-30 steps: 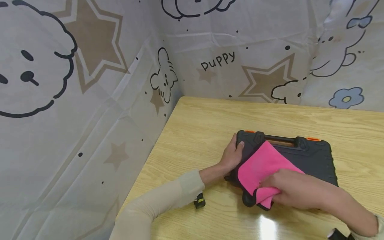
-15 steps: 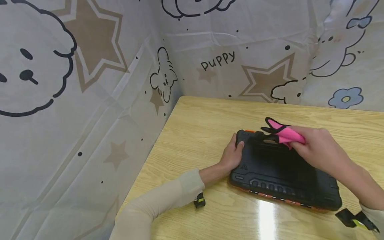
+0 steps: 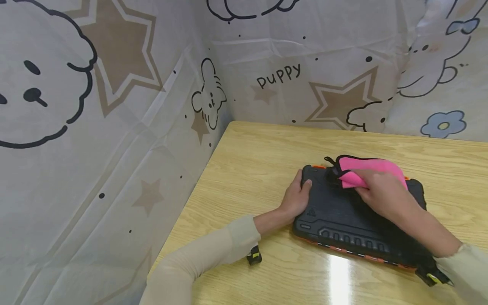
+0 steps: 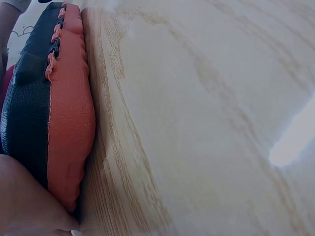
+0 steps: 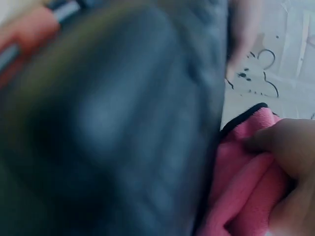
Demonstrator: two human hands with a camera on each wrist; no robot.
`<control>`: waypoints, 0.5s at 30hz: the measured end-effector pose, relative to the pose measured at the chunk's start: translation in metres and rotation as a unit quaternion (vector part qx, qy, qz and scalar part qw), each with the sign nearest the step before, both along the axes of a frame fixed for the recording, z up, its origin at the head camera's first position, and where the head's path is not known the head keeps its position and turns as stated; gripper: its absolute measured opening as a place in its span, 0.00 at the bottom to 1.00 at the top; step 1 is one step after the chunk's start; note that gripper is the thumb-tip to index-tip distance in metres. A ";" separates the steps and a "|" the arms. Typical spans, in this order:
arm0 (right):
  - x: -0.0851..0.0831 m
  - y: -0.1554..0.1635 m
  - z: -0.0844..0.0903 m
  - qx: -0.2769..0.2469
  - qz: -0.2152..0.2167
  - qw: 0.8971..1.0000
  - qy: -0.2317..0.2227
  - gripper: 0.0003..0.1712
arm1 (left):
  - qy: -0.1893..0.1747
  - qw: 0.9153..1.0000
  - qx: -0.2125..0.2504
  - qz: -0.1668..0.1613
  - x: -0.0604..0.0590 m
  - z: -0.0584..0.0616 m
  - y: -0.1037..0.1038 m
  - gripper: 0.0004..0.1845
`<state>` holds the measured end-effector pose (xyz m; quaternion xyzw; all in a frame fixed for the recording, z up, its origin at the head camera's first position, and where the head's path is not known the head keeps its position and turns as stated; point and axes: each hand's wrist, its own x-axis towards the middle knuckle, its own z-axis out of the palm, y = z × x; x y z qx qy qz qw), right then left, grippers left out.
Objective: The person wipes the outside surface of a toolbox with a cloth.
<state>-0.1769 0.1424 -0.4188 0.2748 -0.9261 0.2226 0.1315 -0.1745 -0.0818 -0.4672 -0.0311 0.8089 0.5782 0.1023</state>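
**Wiping the far edge of a black case with a pink cloth**

Lying flat on the wooden table (image 3: pixel 251 161), the black case (image 3: pixel 343 216) sits toward the right of the tabletop, its long side angled slightly across the grain. An orange underside (image 4: pixel 69 113) shows along its lower seam in the left wrist view and as a thin strip along its near edge in the head view.

On the case's far edge, around the carry handle, rests the pink cloth (image 3: pixel 366 169), bunched and edged in black trim. The right hand (image 3: pixel 381 195) lies on top of it, fingers curled into the fabric and pressing it against the case; the right wrist view shows a finger (image 5: pixel 290 147) dug into the folds of pink, with the dark case blurred and close beside it.

The left hand (image 3: pixel 295 199) holds the case's left end, thumb on the top face near the far corner, and the other fingers wrapped round the side. Its forearm, in a beige sleeve (image 3: pixel 206 254), stretches back across the table's near left corner, with a small black-and-yellow strap end (image 3: pixel 253 256) hanging below the wrist.

Behind and to the left of the table hangs a pale printed curtain (image 3: pixel 114 127) with stars, cartoon dogs and the word "puppy".
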 end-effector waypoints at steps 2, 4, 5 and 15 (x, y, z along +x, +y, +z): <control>0.002 -0.002 -0.003 0.012 0.002 1.000 -0.019 0.08 | 0.001 1.000 -0.003 -0.002 0.000 0.001 0.001 0.33; 0.004 -0.004 -0.006 0.014 0.003 1.000 -0.027 0.08 | 0.003 1.000 -0.008 -0.003 0.000 0.002 0.001 0.33; 0.005 -0.004 -0.007 0.012 0.005 1.000 -0.028 0.08 | 0.004 1.000 -0.010 -0.003 0.000 0.002 0.001 0.33; 0.019 -0.002 -0.015 0.015 0.037 0.999 0.018 0.27 | 0.004 1.000 -0.021 -0.003 0.002 0.002 0.003 0.32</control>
